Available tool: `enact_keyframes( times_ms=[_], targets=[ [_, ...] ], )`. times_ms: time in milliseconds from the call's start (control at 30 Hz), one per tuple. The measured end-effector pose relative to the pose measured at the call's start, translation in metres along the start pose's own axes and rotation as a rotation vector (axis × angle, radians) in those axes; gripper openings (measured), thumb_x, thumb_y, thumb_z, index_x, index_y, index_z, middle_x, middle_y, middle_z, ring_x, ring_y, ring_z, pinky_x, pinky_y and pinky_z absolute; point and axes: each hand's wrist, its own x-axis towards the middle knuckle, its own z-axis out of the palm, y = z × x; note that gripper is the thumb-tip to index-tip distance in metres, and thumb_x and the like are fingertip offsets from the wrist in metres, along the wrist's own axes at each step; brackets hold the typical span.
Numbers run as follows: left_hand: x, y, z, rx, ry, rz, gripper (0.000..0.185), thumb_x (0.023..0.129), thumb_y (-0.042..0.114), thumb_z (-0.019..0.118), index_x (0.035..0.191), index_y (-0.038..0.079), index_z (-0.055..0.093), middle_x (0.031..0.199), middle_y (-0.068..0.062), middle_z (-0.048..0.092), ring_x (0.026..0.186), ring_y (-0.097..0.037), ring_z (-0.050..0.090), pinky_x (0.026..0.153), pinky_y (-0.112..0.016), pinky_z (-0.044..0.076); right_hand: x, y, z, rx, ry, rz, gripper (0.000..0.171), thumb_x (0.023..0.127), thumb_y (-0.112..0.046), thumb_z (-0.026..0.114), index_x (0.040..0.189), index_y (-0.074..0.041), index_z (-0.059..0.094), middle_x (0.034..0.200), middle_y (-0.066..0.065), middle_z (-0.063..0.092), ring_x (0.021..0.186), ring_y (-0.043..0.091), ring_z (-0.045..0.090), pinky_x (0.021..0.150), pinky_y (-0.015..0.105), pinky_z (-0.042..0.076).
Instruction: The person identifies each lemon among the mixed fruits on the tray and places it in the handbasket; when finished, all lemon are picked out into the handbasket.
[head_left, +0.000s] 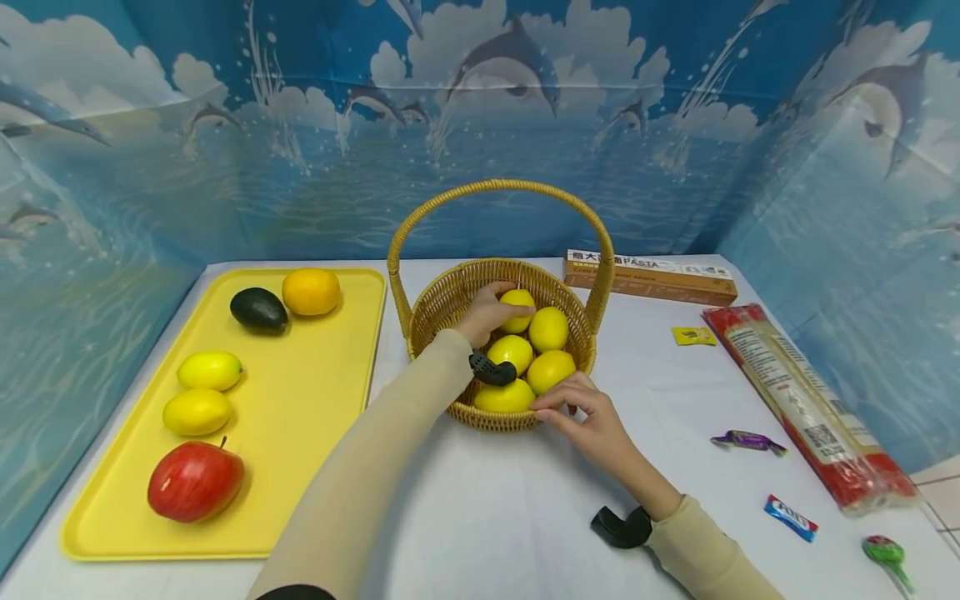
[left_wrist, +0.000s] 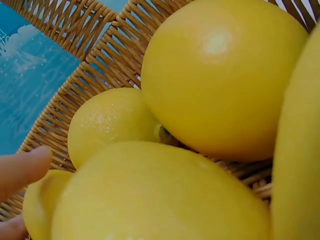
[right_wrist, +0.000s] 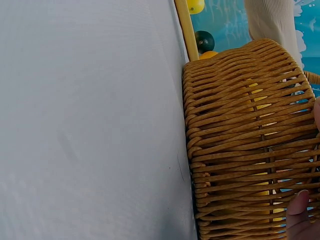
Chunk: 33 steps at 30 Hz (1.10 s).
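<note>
A round wicker basket [head_left: 501, 423] with a tall arched handle holds several yellow lemons [head_left: 547, 329]. Reaching inside it, my left hand [head_left: 486, 315] has its fingers around the rearmost lemon [head_left: 517, 310]. The left wrist view shows a fingertip [left_wrist: 25, 172] over one lemon [left_wrist: 46, 202], with larger-looking lemons [left_wrist: 225, 80] close to the camera. At the basket's front right, my right hand [head_left: 588, 417] grips the rim. Seen from the right wrist, one finger [right_wrist: 298, 215] lies against the outside of the woven wall [right_wrist: 245, 140]; the other fingers are mostly out of frame.
Left of the basket, a yellow tray [head_left: 300, 433] carries an avocado [head_left: 258, 311], an orange [head_left: 311, 292], two lemons [head_left: 197, 412] and a red apple [head_left: 197, 482]. To the right lie a pasta box [head_left: 648, 279], a long red-ended noodle packet [head_left: 810, 408], wrapped candies [head_left: 748, 442] and a lollipop [head_left: 885, 554].
</note>
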Motion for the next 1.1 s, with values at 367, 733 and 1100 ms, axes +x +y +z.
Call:
enact_keyframes(
  times_ms=[367, 733, 1100],
  targets=[
    [-0.049, 0.034, -0.009, 0.091, -0.083, 0.235, 0.060, 0.090, 0.015, 0.065, 0.143, 0.010, 0.038, 0.146, -0.008, 0.034, 0.132, -0.026, 0.031, 0.102, -0.039, 0.033, -0.003, 0.009, 0.002, 0.021, -0.005, 0.003, 0.024, 0.077, 0.009, 0.070, 0.088, -0.012, 0.073, 0.085, -0.004, 0.066, 0.076, 0.015, 0.045, 0.058, 0.029, 0.035],
    [-0.164, 0.088, -0.083, 0.166, -0.224, 0.496, 0.055, 0.090, 0.020, 0.065, 0.141, 0.016, 0.042, 0.139, 0.005, 0.042, 0.130, -0.009, 0.033, 0.106, -0.031, 0.026, 0.001, -0.002, 0.000, 0.013, 0.006, -0.008, 0.025, 0.074, 0.016, 0.069, 0.087, -0.005, 0.071, 0.082, 0.001, 0.065, 0.074, 0.022, 0.044, 0.057, 0.033, 0.034],
    [-0.231, 0.039, -0.272, 0.008, 0.074, 0.342, 0.049, 0.096, 0.006, 0.051, 0.143, 0.013, 0.038, 0.141, -0.008, 0.036, 0.124, -0.015, 0.038, 0.092, -0.018, 0.040, 0.008, -0.022, -0.002, 0.011, 0.008, 0.004, 0.021, 0.072, 0.019, 0.068, 0.084, 0.001, 0.069, 0.080, 0.007, 0.064, 0.074, 0.019, 0.044, 0.057, 0.033, 0.034]
  ],
)
